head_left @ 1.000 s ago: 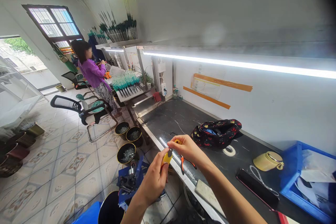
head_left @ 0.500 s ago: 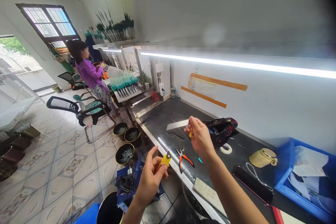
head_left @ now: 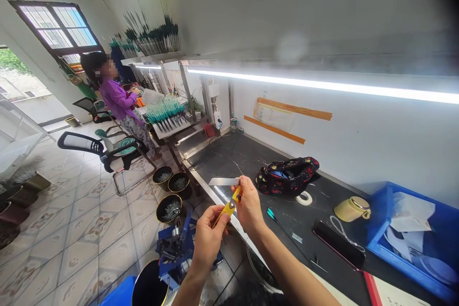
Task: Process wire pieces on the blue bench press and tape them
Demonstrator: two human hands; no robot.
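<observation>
My left hand is closed around the yellow utility knife handle, its upper end angled up to the right. My right hand is closed, pinching a wide snap-off knife blade that points left. A small yellow piece shows at the right fingers, close against the end of the handle. Whether the two yellow parts are joined, I cannot tell. Both hands are raised over the front edge of the black worktable. The blade's inner end is hidden by my right fingers.
A dark patterned bag, tape roll, teal-tipped thin rod, small metal blade, yellow jar, phone and blue bin occupy the table. Floor buckets stand left. A person works further back.
My right hand has come down and left with the blade, bringing it to the handle in my left hand. The orange-handled pliers are now hidden behind my hands. The view has shifted slightly.
</observation>
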